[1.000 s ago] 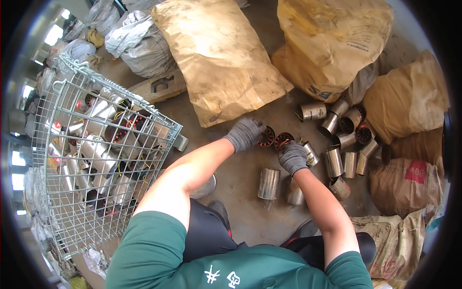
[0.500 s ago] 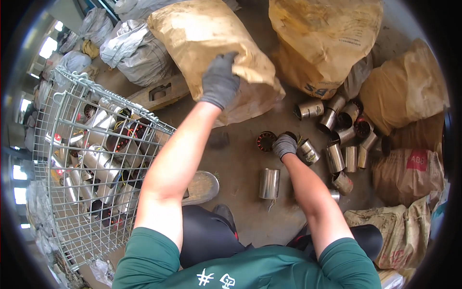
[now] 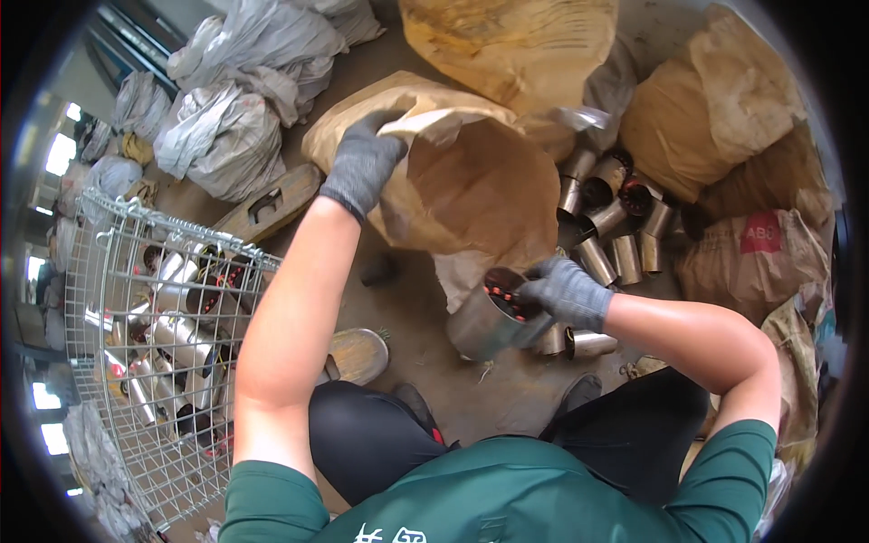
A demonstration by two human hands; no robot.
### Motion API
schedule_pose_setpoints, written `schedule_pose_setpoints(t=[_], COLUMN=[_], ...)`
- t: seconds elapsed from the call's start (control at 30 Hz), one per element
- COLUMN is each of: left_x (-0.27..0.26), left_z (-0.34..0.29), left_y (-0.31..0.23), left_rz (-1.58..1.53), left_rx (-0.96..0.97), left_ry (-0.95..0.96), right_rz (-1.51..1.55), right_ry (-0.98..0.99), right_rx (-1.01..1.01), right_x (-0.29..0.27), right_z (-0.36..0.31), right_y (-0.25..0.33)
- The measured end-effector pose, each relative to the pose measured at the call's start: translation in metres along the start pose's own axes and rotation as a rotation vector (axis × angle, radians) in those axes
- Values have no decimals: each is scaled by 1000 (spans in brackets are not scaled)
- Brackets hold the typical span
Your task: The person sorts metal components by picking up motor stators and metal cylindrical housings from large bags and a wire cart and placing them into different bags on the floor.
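My left hand [image 3: 367, 163], in a grey glove, is closed on the rim of a large brown paper bag [image 3: 480, 185]. The bag's wide mouth faces me, and its inside wall shows. In a matching glove, my right hand [image 3: 570, 291] grips the edge of a silvery motor stator cylinder [image 3: 480, 328]. Dark windings with red bits show in its open end, and the cylinder is slightly blurred. It is tilted just below the bag's lower lip. Several similar metal cylinders [image 3: 625, 258] lie in a heap to the right of the bag.
A wire mesh cage [image 3: 172, 362] on my left holds many metal cylinders. White sacks [image 3: 222, 140] lie at the far left, beside a wooden piece [image 3: 272, 204]. Another brown bag [image 3: 516, 45] stands behind, with more paper sacks [image 3: 751, 258] along the right.
The bag's mouth has come round toward me, held by my left hand. My right hand has risen from the floor pieces with a stator cylinder in its grip. The view has shifted.
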State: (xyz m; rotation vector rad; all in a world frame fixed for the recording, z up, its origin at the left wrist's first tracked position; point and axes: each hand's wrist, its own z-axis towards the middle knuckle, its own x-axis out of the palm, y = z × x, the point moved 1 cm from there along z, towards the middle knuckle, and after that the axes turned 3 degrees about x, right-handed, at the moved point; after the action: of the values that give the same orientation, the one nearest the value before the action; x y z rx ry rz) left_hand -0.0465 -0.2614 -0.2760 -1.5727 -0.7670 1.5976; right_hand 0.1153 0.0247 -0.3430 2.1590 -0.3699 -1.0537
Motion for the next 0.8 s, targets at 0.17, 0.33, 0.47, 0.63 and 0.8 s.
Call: schedule_pose_setpoints(t=[0.17,0.33,0.47,0.63,0.8], left_x=[29,14,37,-35,9], left_z=[-33,-63,-45,-49,-38], left_y=[20,24,41,61,53], left_rz=[410,232,155,287,212], left_rx=[304,29,32,121,78], left_ry=[-27,56,-133,-319,-132], right_rz=[-271,-346,-97,-67,-515], right_ry=[-126,-175,-263,6,384], right_rx=[196,101,23,-343,41], right_x=[-1,22,76,44,-26], right_z=[84,185,258,137,35], right_y=[-69,-29,-24,25,-155])
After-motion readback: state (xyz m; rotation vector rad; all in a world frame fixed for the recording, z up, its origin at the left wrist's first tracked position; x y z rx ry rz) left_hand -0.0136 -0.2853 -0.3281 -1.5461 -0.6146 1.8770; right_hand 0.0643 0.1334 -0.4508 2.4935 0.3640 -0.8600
